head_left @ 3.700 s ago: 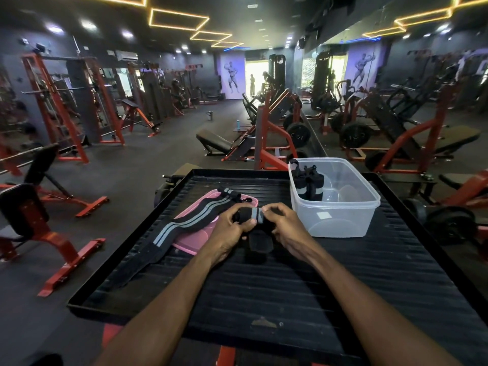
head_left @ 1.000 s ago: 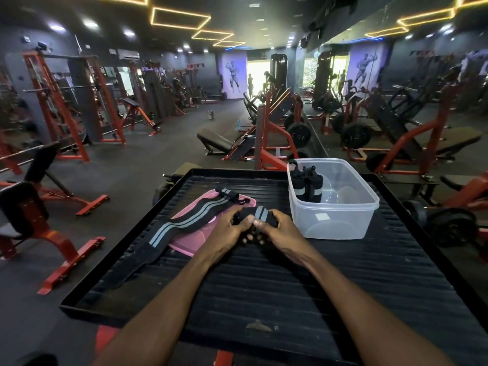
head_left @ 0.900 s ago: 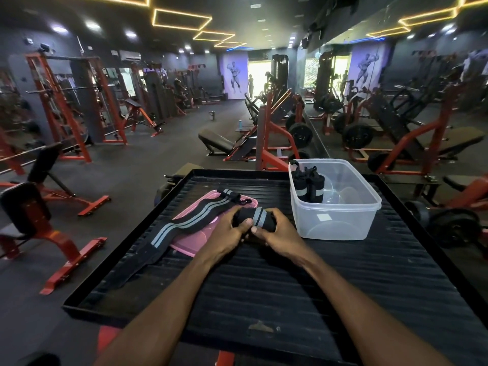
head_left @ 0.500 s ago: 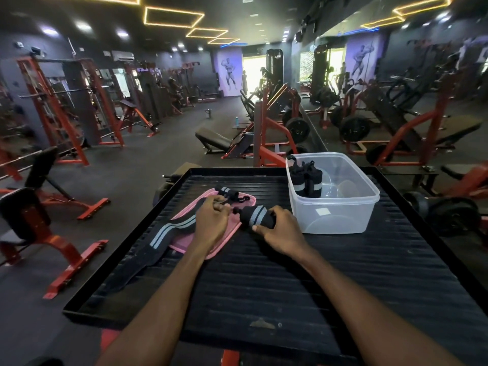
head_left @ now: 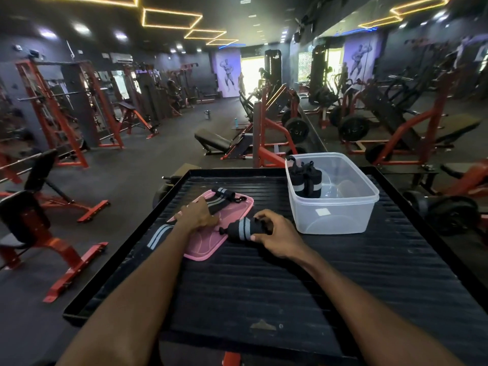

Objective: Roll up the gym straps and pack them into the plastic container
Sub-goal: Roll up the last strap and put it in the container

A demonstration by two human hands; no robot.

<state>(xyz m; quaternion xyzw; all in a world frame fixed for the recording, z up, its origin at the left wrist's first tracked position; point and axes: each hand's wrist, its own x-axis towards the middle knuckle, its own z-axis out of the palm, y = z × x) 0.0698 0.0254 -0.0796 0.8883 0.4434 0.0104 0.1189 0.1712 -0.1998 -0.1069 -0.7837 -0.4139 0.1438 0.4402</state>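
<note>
— Where is the rolled strap (head_left: pixel 244 229) right now?

— Lying on its side on the black ribbed counter (head_left: pixel 264 286), near the middle, its left end just over the edge of the pink lid (head_left: pixel 208 247). The right hand (head_left: pixel 280 240) has its grip curled round the roll's right end, thumb on the near side and fingers over the top.

— And the left hand (head_left: pixel 199 216)?

— It rests on the flat strap (head_left: pixel 211 207), which lies unrolled across the pink lid and runs down toward the counter's left edge. The fingers look fairly straight, pressing down on the fabric rather than pinching it, though the fingertips are partly hidden.

— What about the plastic container (head_left: pixel 332 207)?

— It stands toward the far right part of the counter, just beside the right hand but not touching it. Its far left corner holds packed rolls (head_left: pixel 306 180), black with a grey band, standing upright against the wall.

— Anything else around?

— Red gym machines (head_left: pixel 264 128) and benches fill the dark floor beyond the counter's far edge.
</note>
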